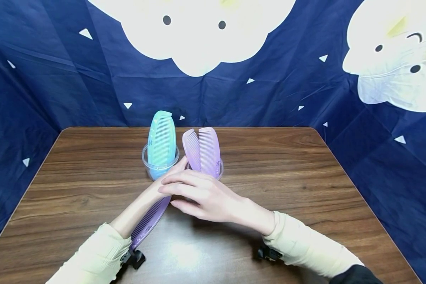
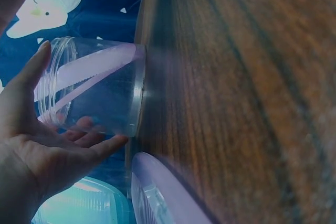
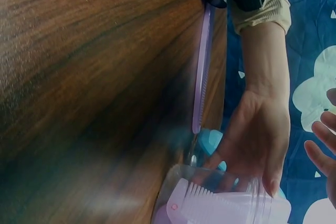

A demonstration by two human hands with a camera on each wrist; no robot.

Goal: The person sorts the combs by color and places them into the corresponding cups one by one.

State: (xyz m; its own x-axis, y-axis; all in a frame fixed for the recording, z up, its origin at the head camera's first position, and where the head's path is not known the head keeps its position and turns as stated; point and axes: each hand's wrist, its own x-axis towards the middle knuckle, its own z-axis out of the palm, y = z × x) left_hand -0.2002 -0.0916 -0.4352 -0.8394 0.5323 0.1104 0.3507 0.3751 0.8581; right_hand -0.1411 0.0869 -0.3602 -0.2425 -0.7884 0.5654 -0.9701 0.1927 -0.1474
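Observation:
My left hand (image 1: 171,172) grips a clear plastic jar (image 2: 113,114), its thumb near the ridged rim and its fingers reaching behind the wall. Two pale purple combs (image 1: 210,152) stand in that jar, leaning apart at the top. In front of the left hand, my right hand (image 1: 206,197) hovers with relaxed fingers and holds nothing; it covers much of the jar in the head view. Beneath the left forearm lies another purple comb (image 1: 152,219) on the table, partly hidden.
A second clear jar (image 1: 144,157) stands just left of the gripped one, with light blue combs (image 1: 161,138) upright in it. Both are on a brown wooden table (image 1: 287,169). Behind hangs a dark blue cloth (image 1: 280,94) with white clouds.

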